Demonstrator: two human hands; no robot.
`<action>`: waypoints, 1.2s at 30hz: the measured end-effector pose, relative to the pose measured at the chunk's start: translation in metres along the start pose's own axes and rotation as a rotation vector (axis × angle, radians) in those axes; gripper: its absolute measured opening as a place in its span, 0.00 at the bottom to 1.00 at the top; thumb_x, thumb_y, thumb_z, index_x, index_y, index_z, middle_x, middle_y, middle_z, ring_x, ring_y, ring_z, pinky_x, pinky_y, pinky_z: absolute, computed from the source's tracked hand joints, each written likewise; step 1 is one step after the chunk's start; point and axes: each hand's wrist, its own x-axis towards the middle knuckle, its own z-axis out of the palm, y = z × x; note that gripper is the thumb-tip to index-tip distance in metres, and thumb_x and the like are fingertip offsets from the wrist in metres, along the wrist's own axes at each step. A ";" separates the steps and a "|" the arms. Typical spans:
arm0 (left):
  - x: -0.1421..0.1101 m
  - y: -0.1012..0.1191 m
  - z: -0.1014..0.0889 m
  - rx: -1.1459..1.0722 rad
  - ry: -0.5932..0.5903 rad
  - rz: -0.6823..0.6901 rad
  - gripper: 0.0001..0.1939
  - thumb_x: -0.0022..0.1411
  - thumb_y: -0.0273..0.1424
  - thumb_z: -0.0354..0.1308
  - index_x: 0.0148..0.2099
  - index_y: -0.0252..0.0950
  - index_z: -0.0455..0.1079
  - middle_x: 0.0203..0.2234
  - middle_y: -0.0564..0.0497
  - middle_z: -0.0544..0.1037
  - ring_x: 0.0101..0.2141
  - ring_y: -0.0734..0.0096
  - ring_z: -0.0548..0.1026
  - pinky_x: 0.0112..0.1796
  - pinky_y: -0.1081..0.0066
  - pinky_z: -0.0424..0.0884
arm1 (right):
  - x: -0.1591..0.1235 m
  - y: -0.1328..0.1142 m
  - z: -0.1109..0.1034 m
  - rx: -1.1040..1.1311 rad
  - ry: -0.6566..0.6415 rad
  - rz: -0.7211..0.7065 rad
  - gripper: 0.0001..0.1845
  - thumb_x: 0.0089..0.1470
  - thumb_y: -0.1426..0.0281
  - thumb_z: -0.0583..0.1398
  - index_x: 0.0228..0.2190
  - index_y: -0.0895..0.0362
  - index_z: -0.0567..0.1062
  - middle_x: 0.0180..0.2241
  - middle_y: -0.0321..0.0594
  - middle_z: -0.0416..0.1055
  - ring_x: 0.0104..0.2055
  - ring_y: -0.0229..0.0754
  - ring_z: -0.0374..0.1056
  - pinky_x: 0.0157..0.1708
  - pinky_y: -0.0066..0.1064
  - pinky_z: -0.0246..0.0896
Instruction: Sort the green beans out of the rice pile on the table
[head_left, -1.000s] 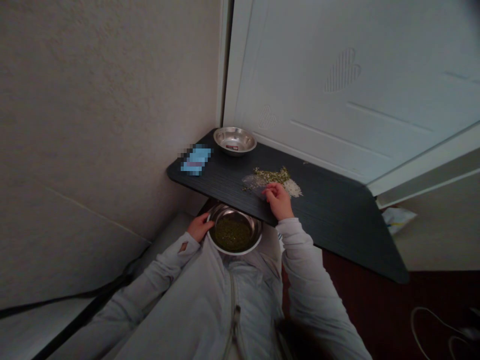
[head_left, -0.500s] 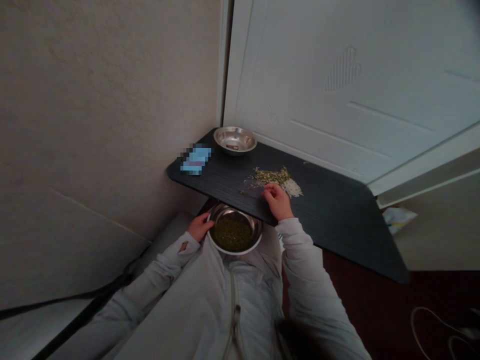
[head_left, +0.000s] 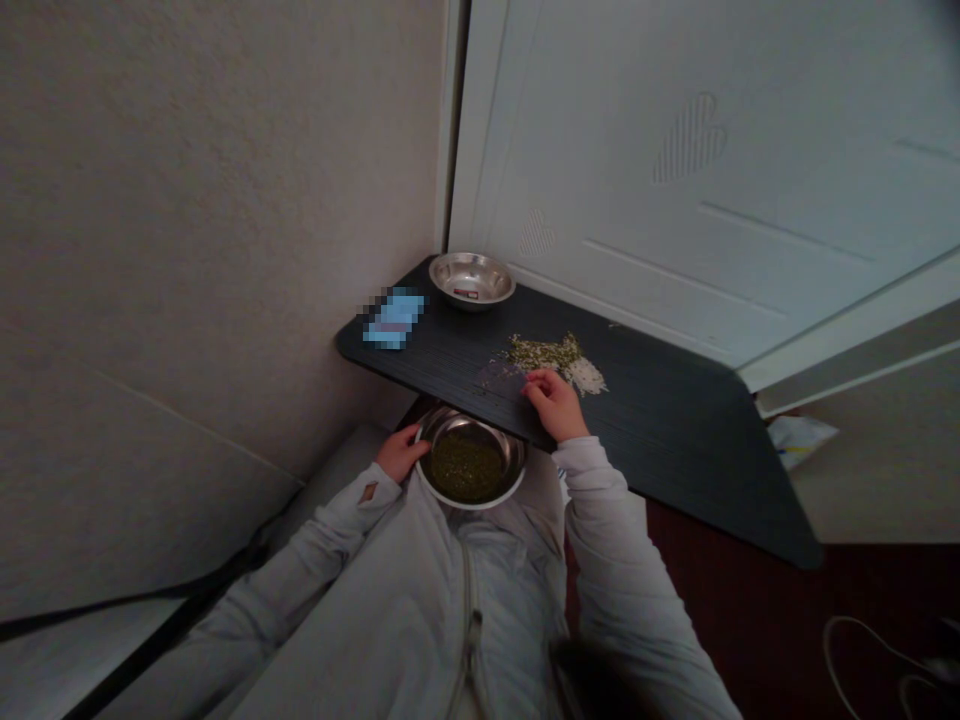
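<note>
My left hand [head_left: 399,453] is closed on the rim of a steel bowl [head_left: 514,480] in my lap, thumb over the edge. Small green beans [head_left: 466,470], like mung beans, cover its bottom. Over the table's near edge, my right hand [head_left: 553,402] pinches a clear plastic sheet [head_left: 496,378], whose outline is faint. A few grains lie around or under the sheet. Just beyond my fingers is a pile of mixed green and pale grains [head_left: 544,351]. Touching its right side is a heap of white grains [head_left: 587,376], like rice.
A second steel bowl [head_left: 472,282] with a dark red label inside stands at the back left of the dark table [head_left: 675,440]. Left of it lies a blurred-out blue item [head_left: 395,320]. A white door [head_left: 615,150] borders the far side, and a wall [head_left: 225,200] the left.
My right hand has moved very slightly left, and the clear sheet has shifted a little left with it. My left hand and the bowl in my lap stay put.
</note>
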 end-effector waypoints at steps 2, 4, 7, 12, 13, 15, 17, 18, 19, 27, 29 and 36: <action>0.000 -0.001 0.000 0.003 -0.004 -0.005 0.22 0.39 0.32 0.52 0.40 0.31 0.67 0.34 0.51 0.73 0.36 0.64 0.69 0.38 0.68 0.63 | 0.000 -0.001 0.000 0.006 -0.010 -0.001 0.09 0.38 0.70 0.52 0.27 0.57 0.64 0.22 0.34 0.66 0.25 0.34 0.62 0.28 0.27 0.55; 0.000 0.001 0.000 -0.001 -0.005 -0.009 0.22 0.39 0.32 0.52 0.40 0.31 0.67 0.34 0.51 0.73 0.36 0.64 0.69 0.38 0.68 0.63 | 0.000 -0.001 0.000 0.008 0.002 0.000 0.09 0.39 0.69 0.52 0.28 0.57 0.64 0.22 0.34 0.66 0.25 0.34 0.61 0.28 0.27 0.55; -0.002 0.006 0.000 -0.015 -0.006 -0.012 0.22 0.39 0.32 0.52 0.41 0.31 0.66 0.35 0.51 0.73 0.36 0.64 0.69 0.39 0.68 0.63 | 0.000 0.000 0.000 -0.013 0.054 0.003 0.09 0.39 0.68 0.52 0.28 0.57 0.65 0.22 0.35 0.66 0.24 0.34 0.61 0.27 0.27 0.55; -0.004 0.011 0.000 -0.016 -0.006 -0.029 0.21 0.38 0.32 0.52 0.39 0.30 0.67 0.32 0.50 0.74 0.35 0.64 0.69 0.38 0.68 0.63 | 0.000 -0.001 0.000 -0.052 0.066 -0.012 0.10 0.39 0.68 0.52 0.28 0.57 0.65 0.22 0.35 0.66 0.25 0.35 0.61 0.28 0.28 0.55; -0.003 0.011 0.000 -0.008 -0.003 -0.031 0.21 0.38 0.32 0.52 0.38 0.30 0.67 0.31 0.50 0.74 0.35 0.64 0.69 0.38 0.67 0.63 | 0.000 -0.001 0.000 -0.051 0.053 -0.012 0.09 0.39 0.68 0.52 0.27 0.57 0.65 0.22 0.35 0.66 0.25 0.35 0.61 0.28 0.28 0.55; -0.003 0.008 0.000 0.011 0.001 -0.025 0.20 0.38 0.31 0.52 0.37 0.30 0.68 0.31 0.51 0.74 0.35 0.64 0.69 0.38 0.67 0.63 | 0.000 -0.001 0.000 -0.034 0.023 -0.006 0.09 0.38 0.69 0.52 0.28 0.57 0.65 0.22 0.35 0.66 0.25 0.35 0.61 0.28 0.28 0.55; -0.001 0.005 -0.001 0.021 0.002 -0.011 0.21 0.38 0.32 0.52 0.38 0.31 0.67 0.31 0.51 0.74 0.35 0.64 0.69 0.38 0.67 0.63 | 0.000 0.000 0.000 -0.010 0.012 0.003 0.09 0.39 0.69 0.52 0.28 0.57 0.65 0.22 0.34 0.66 0.24 0.35 0.61 0.28 0.28 0.55; -0.001 0.003 -0.001 0.021 0.002 -0.004 0.21 0.39 0.32 0.52 0.39 0.31 0.67 0.31 0.51 0.74 0.35 0.64 0.69 0.38 0.67 0.63 | 0.001 0.001 0.000 -0.005 0.014 0.004 0.09 0.39 0.69 0.52 0.28 0.57 0.65 0.22 0.34 0.66 0.24 0.35 0.61 0.28 0.28 0.55; 0.000 0.002 -0.001 0.021 0.004 0.001 0.22 0.39 0.32 0.52 0.40 0.31 0.67 0.31 0.51 0.74 0.36 0.64 0.69 0.38 0.67 0.63 | 0.001 0.001 0.000 -0.005 0.018 0.005 0.09 0.39 0.69 0.52 0.28 0.57 0.65 0.22 0.34 0.66 0.24 0.35 0.61 0.28 0.28 0.55; 0.000 0.002 -0.001 0.016 0.014 -0.010 0.22 0.39 0.32 0.52 0.40 0.31 0.67 0.31 0.51 0.74 0.35 0.64 0.69 0.38 0.68 0.63 | -0.001 -0.002 -0.001 -0.006 -0.038 0.001 0.08 0.38 0.70 0.52 0.27 0.57 0.65 0.21 0.33 0.65 0.25 0.34 0.62 0.28 0.27 0.54; -0.001 0.003 -0.001 0.011 0.014 -0.013 0.22 0.38 0.32 0.52 0.40 0.31 0.67 0.31 0.51 0.74 0.35 0.64 0.69 0.38 0.68 0.63 | -0.002 -0.003 -0.001 0.008 -0.037 0.001 0.09 0.38 0.70 0.52 0.27 0.57 0.65 0.21 0.33 0.65 0.25 0.34 0.62 0.28 0.27 0.54; -0.001 0.003 -0.001 0.028 0.020 -0.007 0.21 0.39 0.32 0.52 0.39 0.31 0.67 0.31 0.51 0.74 0.36 0.63 0.69 0.38 0.67 0.63 | -0.002 -0.004 -0.001 0.007 -0.017 0.006 0.09 0.37 0.71 0.51 0.27 0.57 0.65 0.21 0.33 0.66 0.24 0.34 0.61 0.27 0.26 0.54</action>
